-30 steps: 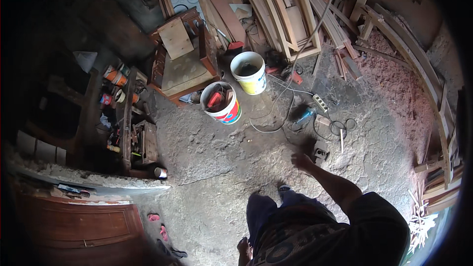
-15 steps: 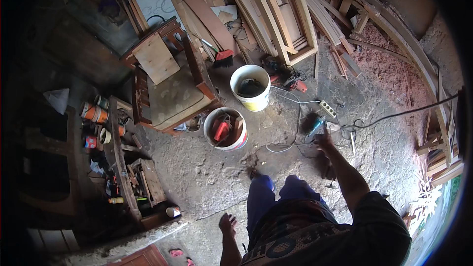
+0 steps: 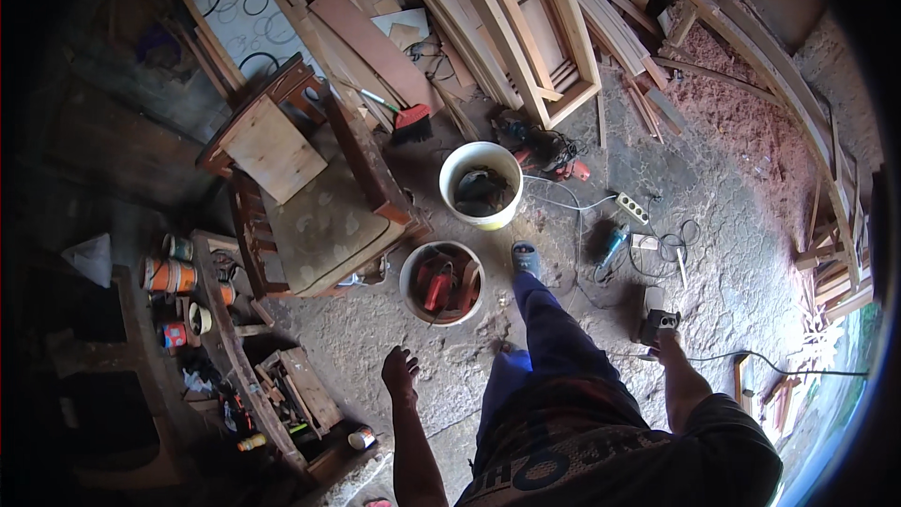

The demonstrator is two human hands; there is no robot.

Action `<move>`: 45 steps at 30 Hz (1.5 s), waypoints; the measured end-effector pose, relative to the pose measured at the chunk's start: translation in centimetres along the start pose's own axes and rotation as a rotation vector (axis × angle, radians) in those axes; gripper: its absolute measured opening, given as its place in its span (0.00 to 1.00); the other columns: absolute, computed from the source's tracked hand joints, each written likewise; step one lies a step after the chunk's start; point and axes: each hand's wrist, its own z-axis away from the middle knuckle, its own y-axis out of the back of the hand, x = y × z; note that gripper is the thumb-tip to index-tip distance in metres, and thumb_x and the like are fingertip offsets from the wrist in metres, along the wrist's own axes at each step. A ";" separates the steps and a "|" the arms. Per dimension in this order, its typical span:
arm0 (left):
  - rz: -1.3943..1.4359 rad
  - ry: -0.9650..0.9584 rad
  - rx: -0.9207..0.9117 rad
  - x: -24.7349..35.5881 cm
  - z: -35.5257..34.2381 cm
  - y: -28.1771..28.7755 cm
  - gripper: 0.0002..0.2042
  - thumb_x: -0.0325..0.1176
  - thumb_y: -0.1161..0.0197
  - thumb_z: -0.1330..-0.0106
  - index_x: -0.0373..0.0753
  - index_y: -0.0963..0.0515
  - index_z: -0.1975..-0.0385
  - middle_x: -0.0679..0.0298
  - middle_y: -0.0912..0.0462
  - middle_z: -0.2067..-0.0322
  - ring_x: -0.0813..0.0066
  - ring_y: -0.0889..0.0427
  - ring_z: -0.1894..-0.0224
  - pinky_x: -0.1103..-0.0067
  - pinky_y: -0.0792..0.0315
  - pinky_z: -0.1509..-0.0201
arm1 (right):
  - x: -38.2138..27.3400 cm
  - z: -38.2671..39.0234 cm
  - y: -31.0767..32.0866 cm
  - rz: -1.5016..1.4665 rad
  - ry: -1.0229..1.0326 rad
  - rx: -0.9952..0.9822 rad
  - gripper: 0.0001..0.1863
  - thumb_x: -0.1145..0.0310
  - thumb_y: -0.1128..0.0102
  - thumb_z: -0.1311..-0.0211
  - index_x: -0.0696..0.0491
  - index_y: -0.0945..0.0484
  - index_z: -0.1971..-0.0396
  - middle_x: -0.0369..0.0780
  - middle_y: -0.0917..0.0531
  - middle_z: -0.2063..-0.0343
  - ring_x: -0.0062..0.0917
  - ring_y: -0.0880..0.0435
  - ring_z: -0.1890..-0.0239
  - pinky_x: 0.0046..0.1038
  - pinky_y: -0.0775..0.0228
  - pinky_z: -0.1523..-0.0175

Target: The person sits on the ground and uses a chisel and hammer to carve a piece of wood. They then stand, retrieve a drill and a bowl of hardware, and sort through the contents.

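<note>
My right hand (image 3: 670,345) is closed on a dark boxy object (image 3: 654,321) with a pale upper part and small round marks; its exact kind is unclear. A black cable (image 3: 751,355) runs from near this hand to the right edge. My left hand (image 3: 401,375) hangs in the air, fingers loosely bent and apart, holding nothing. Ahead of it stands a bucket (image 3: 404,284) with a red power tool (image 3: 438,289) inside. A teal power tool (image 3: 614,243) lies on the floor beyond my right hand, beside a white power strip (image 3: 633,207).
A second white bucket (image 3: 449,174) stands ahead of my foot (image 3: 526,258). To the left are a wooden armchair (image 3: 328,216) and a wooden rack (image 3: 246,366) with tins. A red broom (image 3: 411,122), long boards (image 3: 483,23) and curved timber (image 3: 788,84) lie farther off. Loose cords cross the floor.
My right hand has moved from beside the teal tool back toward me and now grips the boxy object. My left hand has risen forward. One foot has stepped ahead; the black cable has shifted nearer.
</note>
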 end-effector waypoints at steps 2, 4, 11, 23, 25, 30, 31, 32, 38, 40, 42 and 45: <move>-0.085 -0.081 -0.075 2.5 -3.5 -3.5 0.25 0.47 0.37 0.27 0.42 0.26 0.34 0.59 0.16 0.48 0.64 0.15 0.56 0.66 0.23 0.53 | -3.7 2.9 -5.6 -0.123 -0.058 -0.141 0.16 0.56 0.43 0.29 0.47 0.26 0.49 0.37 0.19 0.64 0.32 0.15 0.64 0.40 0.21 0.65; -0.169 -0.169 -0.054 5.8 -8.8 -7.0 0.25 0.45 0.36 0.27 0.42 0.26 0.34 0.62 0.16 0.51 0.68 0.16 0.57 0.68 0.23 0.54 | -9.2 4.7 -10.6 -0.009 0.052 -0.214 0.13 0.60 0.41 0.30 0.48 0.23 0.52 0.38 0.19 0.66 0.31 0.15 0.67 0.39 0.21 0.67; -0.611 -0.605 0.084 20.2 -28.6 -19.0 0.35 0.43 0.32 0.28 0.28 0.36 0.29 0.45 0.29 0.33 0.58 0.28 0.32 0.67 0.35 0.28 | -31.6 -1.3 -28.1 0.645 0.220 -0.318 0.22 0.57 0.41 0.34 0.52 0.18 0.44 0.47 0.13 0.52 0.33 0.11 0.56 0.40 0.18 0.53; -1.347 -0.721 0.123 23.8 -44.8 -27.7 0.54 0.50 0.30 0.32 0.32 0.64 0.21 0.37 0.56 0.24 0.39 0.49 0.22 0.55 0.50 0.19 | -55.1 -21.1 -57.4 0.881 0.637 -0.227 0.24 0.55 0.40 0.33 0.48 0.21 0.41 0.51 0.16 0.45 0.49 0.18 0.42 0.49 0.27 0.38; -1.311 -0.705 0.118 23.7 -44.5 -27.7 0.53 0.47 0.30 0.32 0.33 0.64 0.21 0.38 0.57 0.23 0.40 0.49 0.22 0.55 0.48 0.20 | -56.2 -23.3 -60.8 0.845 0.702 -0.248 0.24 0.56 0.40 0.33 0.48 0.23 0.40 0.52 0.15 0.48 0.50 0.17 0.44 0.51 0.26 0.41; -1.289 -0.566 0.141 23.7 -43.9 -27.8 0.45 0.44 0.40 0.24 0.35 0.64 0.20 0.40 0.56 0.22 0.45 0.48 0.21 0.57 0.47 0.20 | -56.8 -28.0 -69.5 0.898 0.959 -0.270 0.33 0.61 0.34 0.37 0.46 0.34 0.32 0.50 0.19 0.44 0.51 0.18 0.42 0.50 0.24 0.41; -1.296 -0.584 0.135 23.6 -43.9 -27.7 0.45 0.44 0.41 0.24 0.34 0.64 0.20 0.40 0.56 0.23 0.45 0.48 0.21 0.57 0.47 0.20 | -56.9 -28.7 -71.0 0.959 0.893 -0.278 0.37 0.62 0.32 0.38 0.45 0.37 0.30 0.49 0.21 0.42 0.50 0.20 0.41 0.50 0.25 0.40; -1.297 -0.589 0.135 23.6 -44.0 -27.6 0.44 0.44 0.42 0.23 0.34 0.64 0.21 0.40 0.56 0.23 0.45 0.48 0.21 0.57 0.47 0.20 | -56.9 -29.4 -71.9 0.938 0.992 -0.260 0.39 0.62 0.31 0.39 0.44 0.39 0.29 0.49 0.23 0.40 0.49 0.21 0.39 0.49 0.25 0.40; -1.404 -0.630 0.136 23.8 -44.0 -27.4 0.42 0.43 0.43 0.22 0.29 0.62 0.22 0.38 0.57 0.23 0.45 0.50 0.20 0.58 0.48 0.20 | -56.7 -32.7 -77.0 1.185 1.076 -0.167 0.56 0.65 0.23 0.49 0.37 0.50 0.22 0.49 0.31 0.35 0.48 0.28 0.33 0.54 0.29 0.38; -1.446 -0.598 0.196 23.8 -43.8 -27.5 0.42 0.44 0.42 0.23 0.30 0.59 0.22 0.38 0.53 0.23 0.46 0.47 0.21 0.58 0.48 0.20 | -56.4 -33.6 -78.1 1.160 1.200 -0.036 0.57 0.66 0.22 0.51 0.39 0.48 0.22 0.49 0.32 0.35 0.48 0.29 0.33 0.54 0.30 0.38; -1.462 -0.568 0.233 23.8 -43.5 -27.7 0.43 0.45 0.41 0.24 0.30 0.58 0.21 0.38 0.51 0.24 0.47 0.46 0.21 0.58 0.48 0.20 | -56.1 -34.1 -78.8 1.233 1.189 -0.023 0.63 0.62 0.17 0.57 0.41 0.50 0.22 0.52 0.32 0.35 0.52 0.30 0.34 0.56 0.36 0.34; -1.463 -0.549 0.249 23.8 -43.1 -27.7 0.43 0.44 0.40 0.24 0.30 0.58 0.21 0.39 0.51 0.23 0.47 0.47 0.21 0.58 0.49 0.20 | -56.5 -34.4 -79.2 1.337 1.113 -0.063 0.54 0.65 0.24 0.52 0.45 0.44 0.24 0.51 0.29 0.37 0.47 0.26 0.35 0.52 0.31 0.36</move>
